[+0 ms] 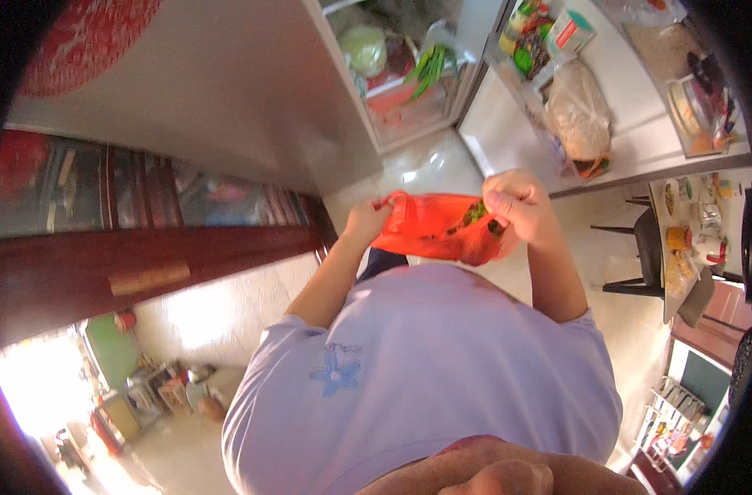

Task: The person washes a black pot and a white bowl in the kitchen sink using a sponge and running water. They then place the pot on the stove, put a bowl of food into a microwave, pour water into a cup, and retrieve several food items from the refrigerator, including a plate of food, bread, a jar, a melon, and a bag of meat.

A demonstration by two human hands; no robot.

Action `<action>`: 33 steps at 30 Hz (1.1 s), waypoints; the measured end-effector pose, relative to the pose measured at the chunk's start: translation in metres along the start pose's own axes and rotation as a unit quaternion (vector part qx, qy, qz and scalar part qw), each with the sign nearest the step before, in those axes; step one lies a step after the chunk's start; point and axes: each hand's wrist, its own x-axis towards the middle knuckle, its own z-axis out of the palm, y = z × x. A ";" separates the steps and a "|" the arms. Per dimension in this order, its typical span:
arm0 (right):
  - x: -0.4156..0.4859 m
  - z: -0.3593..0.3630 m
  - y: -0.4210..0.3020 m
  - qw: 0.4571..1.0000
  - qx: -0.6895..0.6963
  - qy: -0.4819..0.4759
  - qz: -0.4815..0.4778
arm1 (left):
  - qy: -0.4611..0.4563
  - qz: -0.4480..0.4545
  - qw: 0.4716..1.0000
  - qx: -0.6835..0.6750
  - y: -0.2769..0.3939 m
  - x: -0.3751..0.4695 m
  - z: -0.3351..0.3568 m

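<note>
A red plastic bag is stretched between my two hands in front of my torso. My left hand grips its left end near a handle. On the other side, my right hand pinches the bag's rim with thumb and fingers. Green leafy contents show at the opening beside my right hand; what exactly they are cannot be told. The bag hangs above the pale tiled floor, close to the open refrigerator.
Ahead, the refrigerator's interior holds green stalks and a wrapped round vegetable. Its open door to the right carries a large plastic bag. A dark cabinet stands left; a black chair and a laden table are right.
</note>
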 end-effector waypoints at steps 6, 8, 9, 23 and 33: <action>-0.037 -0.003 0.027 0.996 -0.055 -0.061 0.044 | 0.118 -0.007 0.742 -0.659 -0.054 -0.109 -0.033; -0.040 -0.001 0.037 0.992 -0.087 -0.065 0.061 | 0.110 -0.006 0.754 -0.648 -0.070 -0.158 -0.053; -0.042 0.002 0.042 0.991 -0.089 -0.062 0.081 | 0.125 -0.012 0.755 -0.644 -0.076 -0.184 -0.058; 0.011 0.221 0.137 0.909 -0.264 -0.314 0.069 | 0.225 0.130 0.784 -0.563 -0.223 -0.358 -0.135; 0.068 0.454 0.119 0.883 -0.240 -0.400 -0.047 | 0.291 0.260 0.781 -0.487 -0.317 -0.499 -0.274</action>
